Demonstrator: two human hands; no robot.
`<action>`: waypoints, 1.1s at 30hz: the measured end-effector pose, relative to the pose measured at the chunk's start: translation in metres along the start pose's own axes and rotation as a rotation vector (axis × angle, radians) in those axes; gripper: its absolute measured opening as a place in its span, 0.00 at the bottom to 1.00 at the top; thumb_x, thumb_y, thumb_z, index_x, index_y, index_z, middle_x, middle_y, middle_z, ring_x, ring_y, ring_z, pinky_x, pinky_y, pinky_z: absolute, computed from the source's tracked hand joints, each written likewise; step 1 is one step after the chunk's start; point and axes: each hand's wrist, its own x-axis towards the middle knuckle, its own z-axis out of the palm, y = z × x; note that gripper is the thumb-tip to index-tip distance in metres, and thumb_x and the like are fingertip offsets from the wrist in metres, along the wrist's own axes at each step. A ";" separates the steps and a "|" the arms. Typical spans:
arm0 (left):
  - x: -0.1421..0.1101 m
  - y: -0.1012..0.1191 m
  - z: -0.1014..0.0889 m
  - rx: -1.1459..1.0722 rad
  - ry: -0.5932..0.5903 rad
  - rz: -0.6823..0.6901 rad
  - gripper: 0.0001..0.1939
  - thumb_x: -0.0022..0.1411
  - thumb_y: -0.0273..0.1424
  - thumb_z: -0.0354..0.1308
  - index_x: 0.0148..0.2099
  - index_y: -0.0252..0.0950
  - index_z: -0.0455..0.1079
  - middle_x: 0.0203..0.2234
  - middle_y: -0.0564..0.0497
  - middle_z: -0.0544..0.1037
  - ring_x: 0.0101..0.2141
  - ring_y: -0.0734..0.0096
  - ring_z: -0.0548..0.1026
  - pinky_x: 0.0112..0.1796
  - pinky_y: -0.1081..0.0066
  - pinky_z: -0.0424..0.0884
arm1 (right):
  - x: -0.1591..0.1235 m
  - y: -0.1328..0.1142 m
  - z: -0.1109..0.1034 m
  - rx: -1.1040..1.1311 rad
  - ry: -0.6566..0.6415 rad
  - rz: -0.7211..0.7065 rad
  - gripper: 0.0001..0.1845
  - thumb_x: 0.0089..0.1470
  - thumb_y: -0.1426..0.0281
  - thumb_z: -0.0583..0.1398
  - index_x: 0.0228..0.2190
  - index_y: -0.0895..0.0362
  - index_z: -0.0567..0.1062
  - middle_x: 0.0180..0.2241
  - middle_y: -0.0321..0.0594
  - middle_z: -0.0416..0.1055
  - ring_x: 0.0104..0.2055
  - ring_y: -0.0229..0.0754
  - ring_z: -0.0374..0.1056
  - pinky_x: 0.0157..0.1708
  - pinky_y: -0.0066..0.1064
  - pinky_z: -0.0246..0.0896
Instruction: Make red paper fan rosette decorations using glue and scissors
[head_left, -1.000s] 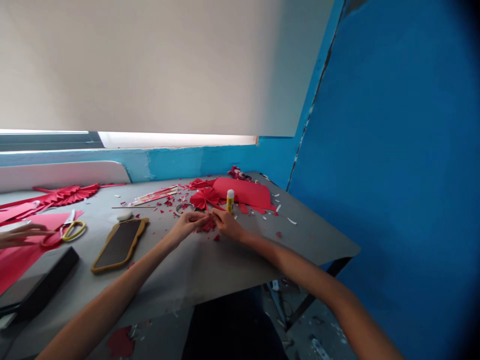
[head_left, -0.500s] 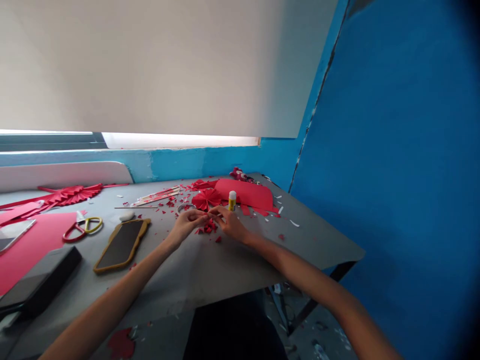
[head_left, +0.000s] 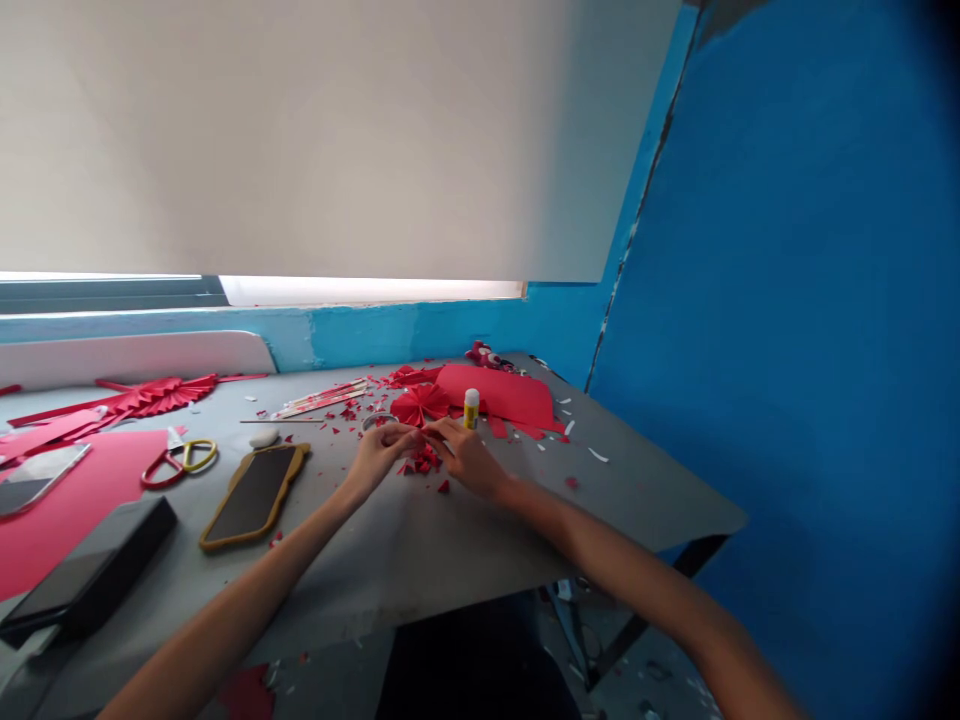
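Both my hands, left and right, come together above a gray bench, fingertips pinched around a small piece of red paper. I cannot tell its shape. Just beyond them lies a pleated red paper fan, with an upright glue stick to its right and a roll of tape partly hidden behind my left hand. A curved red sheet lies behind the glue stick. Left of my hands are a phone in a yellow case and scissors with one red and one yellow handle loop.
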 end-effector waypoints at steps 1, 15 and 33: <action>0.000 0.001 0.000 0.000 -0.001 -0.007 0.22 0.45 0.43 0.70 0.38 0.30 0.76 0.29 0.46 0.82 0.33 0.63 0.80 0.43 0.65 0.74 | 0.000 -0.001 0.000 -0.008 0.002 -0.003 0.10 0.62 0.71 0.53 0.44 0.57 0.71 0.40 0.44 0.72 0.43 0.41 0.68 0.46 0.34 0.63; -0.004 0.016 -0.004 0.126 -0.133 0.041 0.19 0.50 0.41 0.67 0.38 0.30 0.75 0.30 0.44 0.82 0.32 0.61 0.80 0.41 0.62 0.76 | -0.003 0.009 -0.010 -0.341 -0.102 -0.257 0.16 0.61 0.80 0.51 0.49 0.62 0.69 0.44 0.48 0.73 0.46 0.41 0.70 0.47 0.32 0.67; -0.005 0.013 -0.002 -0.217 -0.034 -0.153 0.17 0.48 0.36 0.70 0.38 0.31 0.76 0.37 0.45 0.80 0.39 0.67 0.78 0.47 0.69 0.71 | 0.001 -0.006 -0.014 -0.106 -0.027 -0.070 0.20 0.63 0.76 0.47 0.55 0.55 0.65 0.53 0.49 0.66 0.56 0.45 0.63 0.54 0.42 0.61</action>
